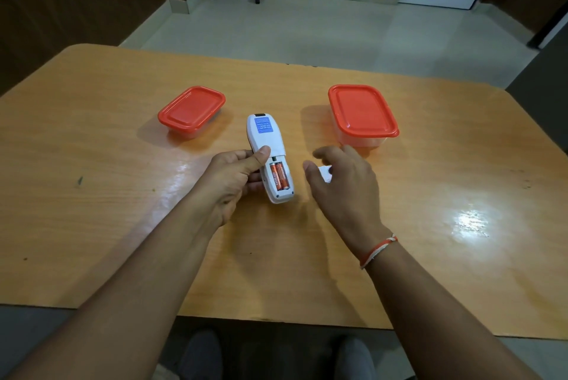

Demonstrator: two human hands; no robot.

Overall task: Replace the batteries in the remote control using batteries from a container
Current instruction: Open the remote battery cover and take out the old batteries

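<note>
Head view: left hand [236, 175] grips the white plastic remote [268, 155] — two orange batteries [279, 176] exposed — above the wooden table [123, 195]; right hand [341, 180] hovers loosely curled over a small white cover piece [326, 171], between two red-lidded containers [362, 115].

Left hand [235, 175] curled in a grip, thumb on top; right hand [341, 178] hovers, fingers loosely bent

1. White piece [326, 171] under right hand [341, 183]: mostly covered by palm; identity unclear.
2. Remote [269, 158] front face: turned down, unseen.
3. Left hand [236, 177] fingers behind remote: hidden.
4. Containers' [362, 115] contents: unreadable through lids.
</note>
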